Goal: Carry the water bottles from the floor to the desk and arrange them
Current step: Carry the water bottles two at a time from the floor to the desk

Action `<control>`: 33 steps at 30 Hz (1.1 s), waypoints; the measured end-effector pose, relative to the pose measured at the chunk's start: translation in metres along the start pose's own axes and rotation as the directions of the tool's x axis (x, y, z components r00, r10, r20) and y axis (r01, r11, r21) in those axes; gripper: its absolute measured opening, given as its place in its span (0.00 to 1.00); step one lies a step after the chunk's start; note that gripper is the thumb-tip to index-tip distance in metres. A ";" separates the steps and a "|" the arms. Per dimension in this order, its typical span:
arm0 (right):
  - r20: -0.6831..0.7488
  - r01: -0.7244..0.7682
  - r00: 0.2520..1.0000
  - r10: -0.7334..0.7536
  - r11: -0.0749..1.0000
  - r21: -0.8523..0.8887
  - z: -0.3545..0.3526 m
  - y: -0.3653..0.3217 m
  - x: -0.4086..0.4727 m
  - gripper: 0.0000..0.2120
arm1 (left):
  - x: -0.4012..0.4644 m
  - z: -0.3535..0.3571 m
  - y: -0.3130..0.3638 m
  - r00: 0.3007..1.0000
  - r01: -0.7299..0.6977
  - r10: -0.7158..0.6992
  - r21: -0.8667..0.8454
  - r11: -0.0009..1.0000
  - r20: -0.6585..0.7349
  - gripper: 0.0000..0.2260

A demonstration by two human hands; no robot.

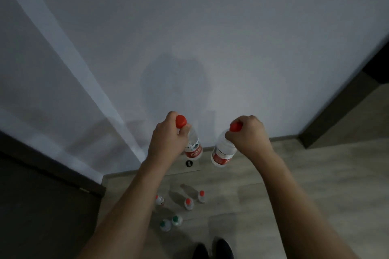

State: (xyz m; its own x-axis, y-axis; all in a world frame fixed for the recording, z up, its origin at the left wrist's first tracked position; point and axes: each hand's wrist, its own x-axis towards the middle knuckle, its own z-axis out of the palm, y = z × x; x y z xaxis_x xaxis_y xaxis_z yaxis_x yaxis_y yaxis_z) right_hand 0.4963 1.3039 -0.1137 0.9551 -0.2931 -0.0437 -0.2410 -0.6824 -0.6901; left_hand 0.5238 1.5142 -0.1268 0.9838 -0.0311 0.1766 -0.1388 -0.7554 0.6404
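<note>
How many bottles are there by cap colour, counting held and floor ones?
Red caps: 5, one in the left hand, one in the right hand, three on the floor.
Green caps: 2, both on the floor.
Total: 7

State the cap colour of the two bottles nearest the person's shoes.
Green. The two floor bottles by the shoes have green caps, seen in the head view.

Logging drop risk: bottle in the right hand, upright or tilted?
Tilted. The right hand grips its bottle at the red cap, base swung left.
</note>
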 end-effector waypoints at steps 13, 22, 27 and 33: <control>-0.336 -0.385 0.859 0.386 0.920 0.072 -0.111 0.126 -0.084 0.09 | -0.015 0.113 0.139 0.896 -0.321 0.353 -0.157 0.934 0.270 0.13; -0.480 -0.525 0.682 0.552 0.826 0.203 -0.200 0.221 -0.173 0.15 | -0.090 0.194 0.269 0.716 -0.468 0.558 -0.305 0.829 0.419 0.11; -0.528 -0.556 0.623 0.577 0.801 0.219 -0.245 0.258 -0.217 0.14 | -0.131 0.222 0.339 0.634 -0.522 0.638 -0.367 0.770 0.438 0.09; -0.583 -0.589 0.539 0.608 0.767 0.255 -0.293 0.296 -0.255 0.10 | -0.175 0.258 0.405 0.573 -0.498 0.656 -0.427 0.754 0.491 0.09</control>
State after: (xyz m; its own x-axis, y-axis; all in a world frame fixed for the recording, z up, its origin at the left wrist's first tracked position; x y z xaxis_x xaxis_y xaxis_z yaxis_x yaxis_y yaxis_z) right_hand 0.1310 0.9804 -0.0955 0.2674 -0.9633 -0.0219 -0.7033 -0.1795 -0.6879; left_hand 0.3251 1.0443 -0.0913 0.5279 -0.8352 0.1541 -0.6434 -0.2748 0.7145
